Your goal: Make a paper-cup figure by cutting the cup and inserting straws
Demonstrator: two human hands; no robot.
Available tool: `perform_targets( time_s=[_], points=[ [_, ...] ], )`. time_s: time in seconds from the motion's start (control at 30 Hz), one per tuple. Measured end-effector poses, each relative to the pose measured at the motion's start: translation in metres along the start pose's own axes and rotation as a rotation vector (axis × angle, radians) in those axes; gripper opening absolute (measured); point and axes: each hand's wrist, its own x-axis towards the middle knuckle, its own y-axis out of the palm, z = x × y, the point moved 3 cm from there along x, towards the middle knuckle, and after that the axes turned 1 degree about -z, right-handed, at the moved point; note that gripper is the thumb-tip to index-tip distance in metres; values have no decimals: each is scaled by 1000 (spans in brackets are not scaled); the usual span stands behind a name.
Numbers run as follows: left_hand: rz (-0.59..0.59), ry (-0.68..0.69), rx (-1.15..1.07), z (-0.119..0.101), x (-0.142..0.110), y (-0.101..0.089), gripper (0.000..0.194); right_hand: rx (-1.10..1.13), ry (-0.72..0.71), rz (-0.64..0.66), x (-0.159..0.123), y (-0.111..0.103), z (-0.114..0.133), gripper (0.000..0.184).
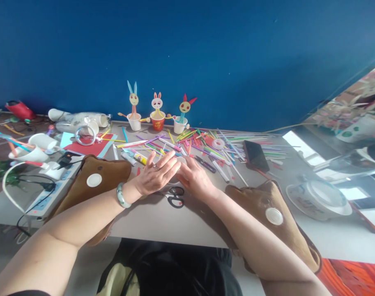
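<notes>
My left hand (pixel 159 173) is over the middle of the table with its fingers stretched and slightly spread. A pale bracelet circles its wrist. Close against its fingertips, my right hand (pixel 197 177) curls around what looks like a small white cup (pixel 181 160), mostly hidden between the two hands. Black-handled scissors (pixel 175 197) lie just below the hands. Beyond the fingers are a yellow glue stick (pixel 140 158) and a dark pair of pliers or scissors (pixel 205 163).
Three cup puppets (pixel 157 119) stand by the blue wall. Several coloured straws and sticks (pixel 190 137) cover the table behind my hands. Brown cushions (pixel 105 170) flank my arms. A phone (pixel 256 155) and a clear container (pixel 318 197) are rightward; a power strip (pixel 56 193) with cables is leftward.
</notes>
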Motion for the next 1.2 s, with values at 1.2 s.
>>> perform_targets(
  time_s=[1.2],
  points=[
    [14, -57, 4, 5, 4, -7, 21, 134, 14, -125, 0, -4, 1, 59]
  ],
)
